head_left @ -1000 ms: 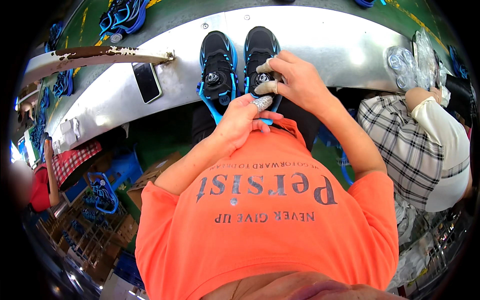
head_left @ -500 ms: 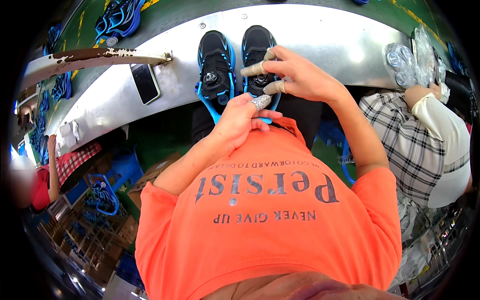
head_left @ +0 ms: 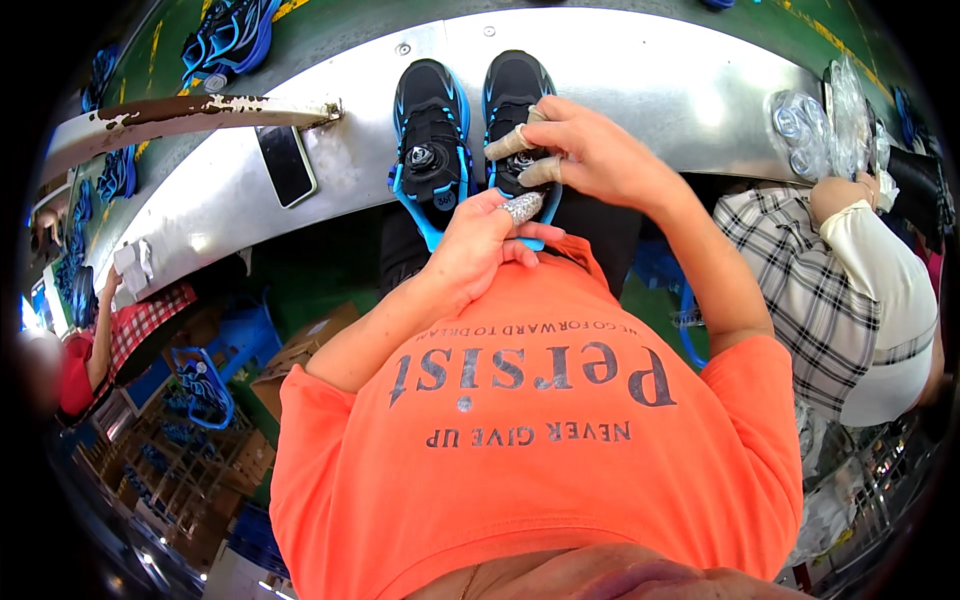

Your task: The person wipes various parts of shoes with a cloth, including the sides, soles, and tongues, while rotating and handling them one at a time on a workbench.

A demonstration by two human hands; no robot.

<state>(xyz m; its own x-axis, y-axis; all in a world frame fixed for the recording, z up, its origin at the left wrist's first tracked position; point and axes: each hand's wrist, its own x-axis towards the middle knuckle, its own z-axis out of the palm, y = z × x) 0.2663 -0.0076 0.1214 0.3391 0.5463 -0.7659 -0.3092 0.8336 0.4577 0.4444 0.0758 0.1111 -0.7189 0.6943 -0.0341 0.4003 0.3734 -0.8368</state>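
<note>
Two black sneakers with blue trim stand side by side on the metal bench, toes pointing away: a left sneaker [head_left: 428, 105] and a right sneaker [head_left: 516, 76]. Each has a round dial on its tongue. My right hand [head_left: 598, 155], with beige covers on several fingers, curls over the right sneaker with thumb and fingers closed about its dial [head_left: 521, 159]. At that shoe's heel, my left hand [head_left: 478, 238] holds the collar, a silvery wrap on one finger. It hides part of the heel. Nobody's hand is on the left sneaker.
On the metal bench [head_left: 640, 60] lies a phone [head_left: 287, 167], beside a chipped metal bar [head_left: 190, 108]. Clear plastic packaging [head_left: 800, 125] sits at the right, near a person in plaid [head_left: 800, 290]. More blue sneakers [head_left: 230, 40] stand on the far left. Another person in red [head_left: 130, 325] works at left.
My right thumb and fingers have drawn in slightly closer around the dial. My left hand stays at the heel. The person at left has moved a hand toward a white item on the bench.
</note>
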